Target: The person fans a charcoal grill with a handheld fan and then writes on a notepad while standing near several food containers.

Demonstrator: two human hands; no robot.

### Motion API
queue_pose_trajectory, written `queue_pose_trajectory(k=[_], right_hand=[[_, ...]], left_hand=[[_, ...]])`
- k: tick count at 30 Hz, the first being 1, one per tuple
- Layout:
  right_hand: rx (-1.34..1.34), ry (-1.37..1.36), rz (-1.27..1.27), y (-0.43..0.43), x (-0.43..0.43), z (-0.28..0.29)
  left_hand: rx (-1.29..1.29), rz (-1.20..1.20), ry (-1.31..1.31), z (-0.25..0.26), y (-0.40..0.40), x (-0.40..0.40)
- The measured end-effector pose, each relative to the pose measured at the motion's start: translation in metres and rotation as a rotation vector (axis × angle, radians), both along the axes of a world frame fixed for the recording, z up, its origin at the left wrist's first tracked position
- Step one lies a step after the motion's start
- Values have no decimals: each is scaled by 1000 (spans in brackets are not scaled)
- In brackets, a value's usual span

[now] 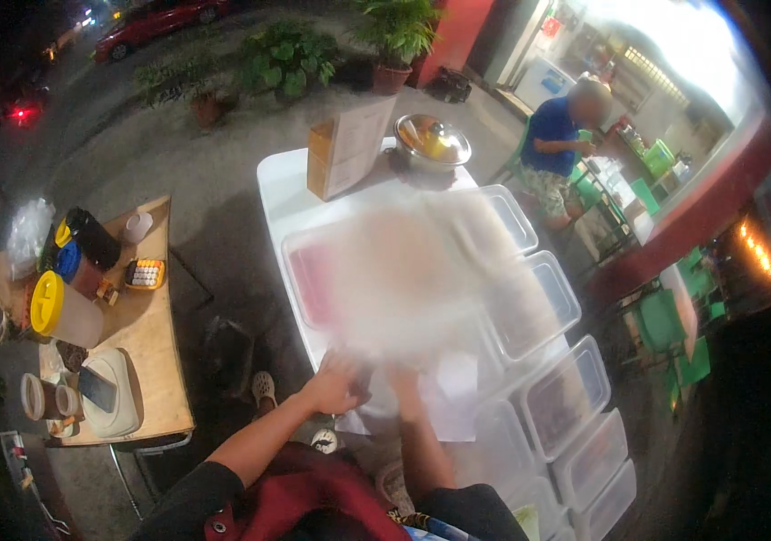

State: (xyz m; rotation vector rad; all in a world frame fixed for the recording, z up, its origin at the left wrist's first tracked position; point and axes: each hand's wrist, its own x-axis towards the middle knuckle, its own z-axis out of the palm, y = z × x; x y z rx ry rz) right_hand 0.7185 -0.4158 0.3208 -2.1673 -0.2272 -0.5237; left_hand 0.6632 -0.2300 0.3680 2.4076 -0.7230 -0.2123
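Note:
My left hand (336, 384) is at the near edge of the white table (274, 176). Its fingers are partly hidden by a pale blur over the middle of the picture, so what it touches cannot be told. My right hand (402, 372) lies a little to the right, its fingers lost in the same blur. White paper sheets (456, 399) lie beside and below the hands. Beyond my left hand a clear plastic container with pink contents (314, 280) shows at the blur's edge. Clear lidded plastic containers (566, 399) line the table's right side.
A cardboard menu stand (345, 152) and a lidded metal pot (432, 145) stand at the far end. At left, a wooden table (149, 379) holds a yellow-lidded jug (67, 311), a kitchen scale (111, 399) and a phone (97, 389). A person (554, 145) sits beyond, at the right.

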Motion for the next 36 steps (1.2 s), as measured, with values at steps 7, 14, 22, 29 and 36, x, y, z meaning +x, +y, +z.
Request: queue_pose_trajectory(k=[7, 14, 22, 29, 36], right_hand=[[-182, -211, -49, -1, 5, -13], [166, 83, 33, 8, 1, 30], [-77, -34, 46, 0, -2, 22], [-153, 19, -26, -10, 2, 3], [-88, -185, 37, 22, -16, 85]], left_hand=[[46, 13, -64, -11, -1, -2], [21, -12, -37, -2, 1, 1], [65, 13, -76, -3, -1, -1], [43, 17, 0, 9, -5, -1], [118, 80, -97, -13, 7, -1]])
